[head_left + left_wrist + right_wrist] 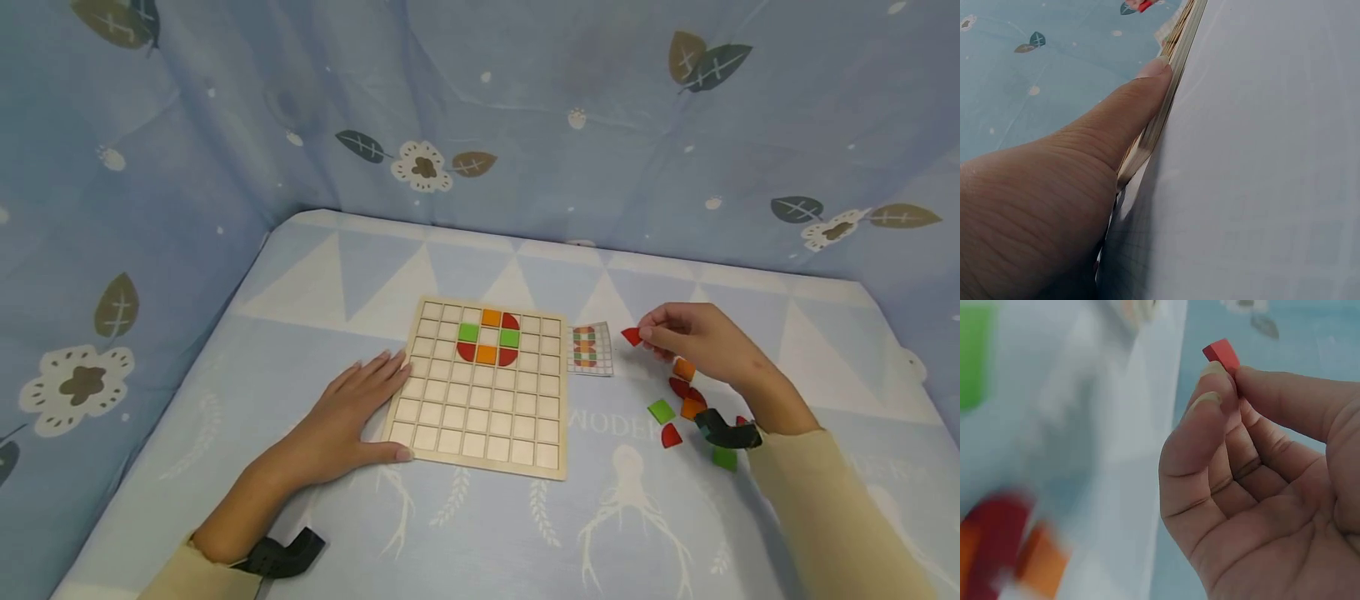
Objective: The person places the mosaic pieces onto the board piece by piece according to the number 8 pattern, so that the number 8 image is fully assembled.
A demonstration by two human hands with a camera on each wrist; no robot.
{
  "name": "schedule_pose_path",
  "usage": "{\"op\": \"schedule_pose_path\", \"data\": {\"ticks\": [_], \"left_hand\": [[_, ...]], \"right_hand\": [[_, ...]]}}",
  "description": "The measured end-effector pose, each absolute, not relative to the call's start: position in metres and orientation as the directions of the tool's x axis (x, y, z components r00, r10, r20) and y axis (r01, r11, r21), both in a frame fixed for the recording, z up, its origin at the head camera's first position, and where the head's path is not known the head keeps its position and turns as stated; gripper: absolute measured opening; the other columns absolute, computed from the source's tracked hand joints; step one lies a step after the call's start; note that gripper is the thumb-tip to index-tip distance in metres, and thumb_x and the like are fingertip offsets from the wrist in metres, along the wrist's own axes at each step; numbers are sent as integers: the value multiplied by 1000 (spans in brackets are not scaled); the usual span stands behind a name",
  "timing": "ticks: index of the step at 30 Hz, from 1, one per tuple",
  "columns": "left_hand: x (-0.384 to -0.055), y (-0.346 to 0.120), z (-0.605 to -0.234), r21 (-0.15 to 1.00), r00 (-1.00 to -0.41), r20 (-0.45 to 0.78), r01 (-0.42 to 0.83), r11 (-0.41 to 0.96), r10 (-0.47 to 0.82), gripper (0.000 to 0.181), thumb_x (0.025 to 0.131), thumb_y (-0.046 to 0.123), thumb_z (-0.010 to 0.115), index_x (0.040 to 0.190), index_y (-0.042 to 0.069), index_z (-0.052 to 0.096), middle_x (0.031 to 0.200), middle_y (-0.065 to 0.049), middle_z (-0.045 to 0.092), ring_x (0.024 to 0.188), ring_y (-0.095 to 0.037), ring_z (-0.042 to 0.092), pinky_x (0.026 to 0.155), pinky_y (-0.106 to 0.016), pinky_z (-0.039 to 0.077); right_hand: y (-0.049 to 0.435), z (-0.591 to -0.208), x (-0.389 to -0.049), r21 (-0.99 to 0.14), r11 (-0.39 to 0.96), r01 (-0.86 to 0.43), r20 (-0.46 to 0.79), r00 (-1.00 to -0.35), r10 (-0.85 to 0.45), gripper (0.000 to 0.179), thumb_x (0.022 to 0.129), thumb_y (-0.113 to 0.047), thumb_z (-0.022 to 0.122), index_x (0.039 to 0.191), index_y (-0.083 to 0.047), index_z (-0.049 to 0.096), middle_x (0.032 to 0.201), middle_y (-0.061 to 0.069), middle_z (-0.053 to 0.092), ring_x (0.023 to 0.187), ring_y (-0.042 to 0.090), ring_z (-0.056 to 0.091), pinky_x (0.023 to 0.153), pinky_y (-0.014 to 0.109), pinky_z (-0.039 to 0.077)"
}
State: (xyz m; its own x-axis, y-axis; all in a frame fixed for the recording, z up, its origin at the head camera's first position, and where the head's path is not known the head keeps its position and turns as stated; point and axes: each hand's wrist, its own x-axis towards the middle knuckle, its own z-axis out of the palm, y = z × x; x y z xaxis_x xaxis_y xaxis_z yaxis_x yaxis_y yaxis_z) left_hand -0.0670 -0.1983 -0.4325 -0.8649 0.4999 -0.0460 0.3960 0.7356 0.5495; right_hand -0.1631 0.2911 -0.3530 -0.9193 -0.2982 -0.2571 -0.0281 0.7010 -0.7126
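Observation:
My right hand (686, 333) pinches a red quarter-round tile (631, 336) between thumb and fingertips, held up to the right of a small pattern card (592, 350). The same tile (1222, 355) shows its edge in the right wrist view. My left hand (352, 417) rests along the left side of a wooden grid board (450, 417), fingers straight. Its thumb (1116, 122) lies against the board's near edge. Toward the board's far side, orange (486, 355), green (468, 332) and red tiles (507, 357) surround a whitish square (489, 337).
Loose tiles lie beneath and beside the right forearm, including a green one (662, 412), a red one (671, 436) and an orange one (684, 369). Another green tile (724, 457) sits nearer the sleeve. A patterned blue cloth (525, 125) rises behind the table.

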Motion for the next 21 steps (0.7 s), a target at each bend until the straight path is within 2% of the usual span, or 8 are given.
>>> {"op": "schedule_pose_path", "data": {"ticks": [4, 8, 16, 21], "left_hand": [[-66, -199, -434, 550, -866, -42, 396, 735, 498, 110, 83, 65, 79, 166, 12, 29, 174, -2, 19, 161, -28, 10, 127, -53, 6], [-66, -199, -434, 551, -865, -43, 397, 734, 500, 110, 83, 65, 79, 166, 12, 29, 174, -2, 18, 161, -28, 10, 127, -54, 6], [-67, -198, -433, 544, -871, -61, 381, 748, 488, 110, 83, 65, 79, 167, 15, 28, 174, 0, 18, 161, -26, 9, 127, -53, 6], [-67, -199, -432, 540, -871, -58, 383, 749, 487, 110, 83, 64, 80, 167, 14, 28, 174, 0, 18, 161, -26, 9, 127, -53, 6]], "right_hand": [[257, -350, -185, -712, 692, -117, -226, -896, -383, 17, 106, -18, 64, 111, -3, 71, 91, 12, 68, 82, 27, 62, 76, 38, 57], [225, -355, -205, -728, 655, -204, -187, -860, -475, 15, 106, -15, 63, 107, -4, 73, 92, 13, 70, 81, 30, 62, 75, 43, 57], [156, -358, -229, -696, 648, -310, -175, -802, -571, 13, 105, -19, 66, 104, -11, 76, 91, 8, 69, 80, 26, 55, 71, 40, 47], [123, -363, -237, -689, 636, -347, -190, -761, -621, 14, 105, -17, 65, 101, -11, 77, 94, 7, 73, 81, 23, 57, 73, 39, 48]]}}
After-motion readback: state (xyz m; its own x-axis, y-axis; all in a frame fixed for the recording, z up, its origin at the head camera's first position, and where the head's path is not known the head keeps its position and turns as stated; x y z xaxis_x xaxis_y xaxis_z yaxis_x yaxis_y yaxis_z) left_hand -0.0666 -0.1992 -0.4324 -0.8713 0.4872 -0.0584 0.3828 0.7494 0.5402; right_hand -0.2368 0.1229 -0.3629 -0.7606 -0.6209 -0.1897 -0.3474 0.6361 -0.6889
